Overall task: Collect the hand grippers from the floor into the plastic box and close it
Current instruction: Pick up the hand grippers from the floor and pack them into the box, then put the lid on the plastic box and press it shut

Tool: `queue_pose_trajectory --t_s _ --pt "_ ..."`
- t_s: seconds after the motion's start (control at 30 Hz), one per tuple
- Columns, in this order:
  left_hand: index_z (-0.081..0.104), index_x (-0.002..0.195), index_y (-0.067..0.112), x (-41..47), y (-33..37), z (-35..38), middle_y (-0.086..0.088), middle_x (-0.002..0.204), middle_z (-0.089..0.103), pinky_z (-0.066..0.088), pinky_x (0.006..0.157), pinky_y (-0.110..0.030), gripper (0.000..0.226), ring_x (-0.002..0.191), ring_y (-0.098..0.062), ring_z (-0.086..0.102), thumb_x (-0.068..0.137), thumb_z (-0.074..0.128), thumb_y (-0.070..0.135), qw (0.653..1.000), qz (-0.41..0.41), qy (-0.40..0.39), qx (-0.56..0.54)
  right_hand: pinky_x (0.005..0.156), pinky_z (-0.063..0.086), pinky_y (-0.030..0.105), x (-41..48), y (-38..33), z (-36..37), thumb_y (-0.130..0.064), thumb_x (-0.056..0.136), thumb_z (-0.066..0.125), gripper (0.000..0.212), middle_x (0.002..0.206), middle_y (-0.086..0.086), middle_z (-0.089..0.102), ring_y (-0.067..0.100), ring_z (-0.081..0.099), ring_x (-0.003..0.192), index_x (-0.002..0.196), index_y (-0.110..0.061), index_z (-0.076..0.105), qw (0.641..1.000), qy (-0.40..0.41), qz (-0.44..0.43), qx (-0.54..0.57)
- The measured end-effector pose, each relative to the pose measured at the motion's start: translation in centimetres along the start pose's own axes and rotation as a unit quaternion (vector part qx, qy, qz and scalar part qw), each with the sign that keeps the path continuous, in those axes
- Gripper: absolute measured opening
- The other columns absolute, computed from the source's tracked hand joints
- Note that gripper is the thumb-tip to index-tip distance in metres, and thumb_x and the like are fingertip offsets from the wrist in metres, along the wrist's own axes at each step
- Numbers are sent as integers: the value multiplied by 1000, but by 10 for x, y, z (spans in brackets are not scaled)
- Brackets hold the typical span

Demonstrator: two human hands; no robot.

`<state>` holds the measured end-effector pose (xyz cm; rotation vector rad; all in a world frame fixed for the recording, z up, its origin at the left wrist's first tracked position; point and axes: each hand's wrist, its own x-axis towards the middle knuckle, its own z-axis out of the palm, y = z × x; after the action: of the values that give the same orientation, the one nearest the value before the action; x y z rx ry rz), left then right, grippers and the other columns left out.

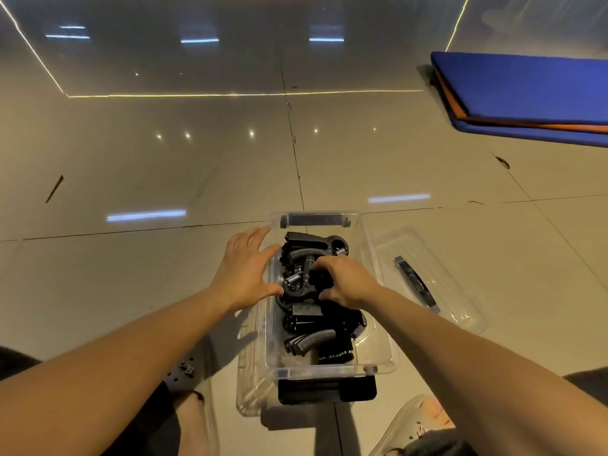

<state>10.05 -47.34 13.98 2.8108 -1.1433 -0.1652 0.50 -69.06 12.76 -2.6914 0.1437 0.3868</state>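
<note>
A clear plastic box (378, 360) stands on the tiled floor between my feet, with black latches at its near and far ends. Several black hand grippers (309, 248) with metal springs lie piled inside it. My right hand (345, 281) reaches into the box and grips one black hand gripper (297, 287) on top of the pile. My left hand (245, 271) hovers over the box's left wall with fingers spread, its thumb touching the same gripper. The clear lid (437, 274) with a black handle lies flat on the floor, just right of the box.
A folded blue and orange mat (526, 93) lies on the floor at the far right. My two feet in clog sandals sit near the bottom edge, one (184, 373) left of the box and one (421, 422) right. Glossy beige tiles surround the box.
</note>
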Motion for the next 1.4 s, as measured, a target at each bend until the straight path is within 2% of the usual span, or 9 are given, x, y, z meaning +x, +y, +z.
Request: queue_pose_trajectory --t_s 0.17,0.4,0.53,0.6,0.73,0.93,1.1,1.27,1.4 --pt "22 159 14 3 -3 4 -9 167 17 21 121 -46 109 151 -30 20 76 76 61 981 -126 -17 -147 104 45 37 3 0 7 -32 80 84 65 136 0 61 22 55 125 139 -24 58 999 -8 -38 -1" --pt "38 153 12 -5 12 26 -6 155 43 34 116 -39 65 141 -24 41 97 60 37 955 -152 58 -247 102 47 39 -7 -9 -1 -38 89 72 46 131 0 65 21 57 121 131 -22 65 998 -8 -32 53" --pt "40 151 11 -2 16 39 -8 152 46 37 115 -43 56 137 -27 45 102 52 35 947 -161 88 -262 80 56 37 -9 12 -41 -32 93 65 12 91 -4 72 16 66 85 95 -23 71 960 199 76 180" --pt "41 150 8 8 11 41 -10 152 46 35 114 -44 55 137 -30 44 102 51 34 953 -158 86 -245 71 53 34 -13 48 -53 -29 94 61 13 83 -4 69 18 65 79 90 -19 69 934 270 163 168" --pt "32 156 10 25 3 37 -8 162 33 25 119 -41 62 147 -28 33 105 45 41 953 -171 71 -241 68 42 30 -24 128 -25 -32 92 66 24 100 8 71 26 61 84 106 -12 70 934 162 303 98" --pt "-1 162 20 17 15 50 3 169 -2 11 126 -42 75 155 -16 5 103 26 58 959 -161 44 -229 75 50 40 -8 190 27 -34 86 73 50 113 20 61 40 62 98 128 -10 61 936 101 330 66" --pt "-5 161 28 18 17 47 6 169 6 14 126 -43 79 154 -16 12 101 34 61 944 -178 35 -274 86 48 46 2 209 55 -38 87 74 56 120 19 54 41 56 110 129 -7 54 920 66 384 38" --pt "-7 160 34 19 17 49 5 168 15 20 125 -47 78 153 -19 20 101 39 58 937 -181 36 -298 78 49 43 4 218 64 -36 85 73 47 109 18 57 40 59 99 118 -4 58 916 93 390 30" --pt "-8 159 37 19 17 50 5 167 17 21 124 -48 78 152 -19 22 102 40 57 933 -180 34 -308 85 47 47 3 224 61 -31 85 73 45 112 19 56 41 56 105 117 -3 57 894 137 425 22"
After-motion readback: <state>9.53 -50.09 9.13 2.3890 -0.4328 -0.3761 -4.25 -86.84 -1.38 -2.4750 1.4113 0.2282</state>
